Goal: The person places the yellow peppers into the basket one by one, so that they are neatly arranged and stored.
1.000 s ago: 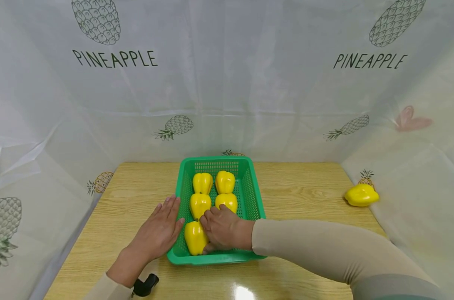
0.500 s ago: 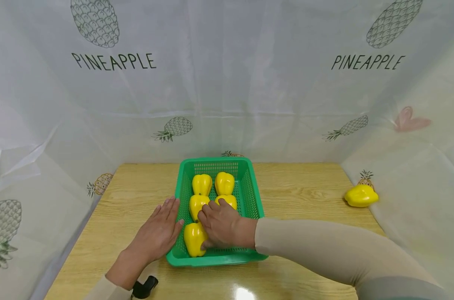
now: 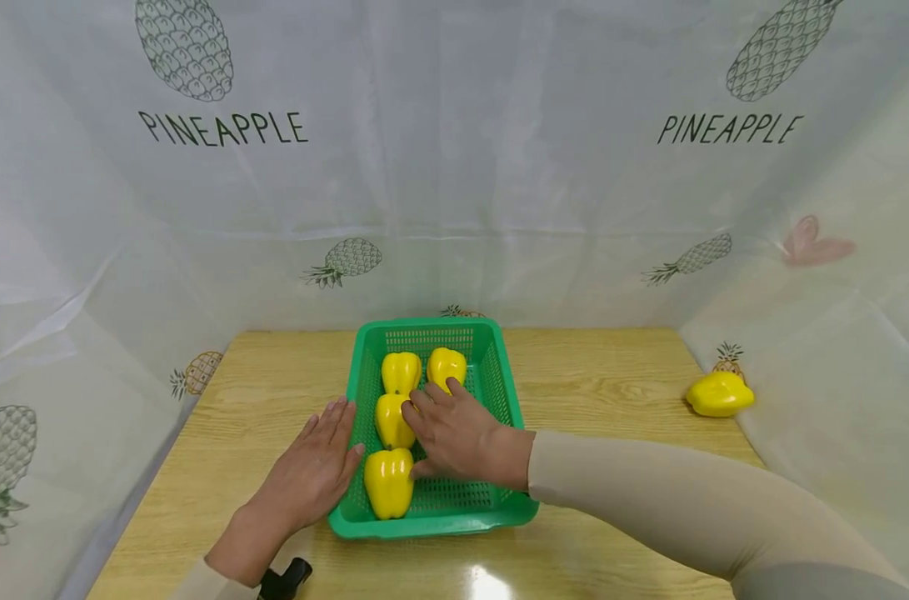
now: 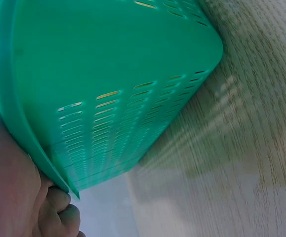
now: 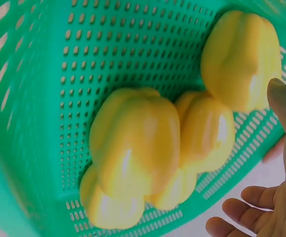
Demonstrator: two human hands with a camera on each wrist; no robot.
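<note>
The left hand (image 3: 307, 475) lies flat, fingers straight, against the green basket (image 3: 499, 392)'s left wall; the right hand (image 3: 461, 433) rests inside with fingers spread, covering one yellow pepper; four more peppers (image 3: 389, 482) show beside and beyond it; a stray pepper (image 3: 719, 393) lies far right on the table (image 3: 604, 375).

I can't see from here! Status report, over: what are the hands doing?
Left hand flat against green basket. Right hand open inside, over yellow peppers. One pepper outside, far right.
</note>
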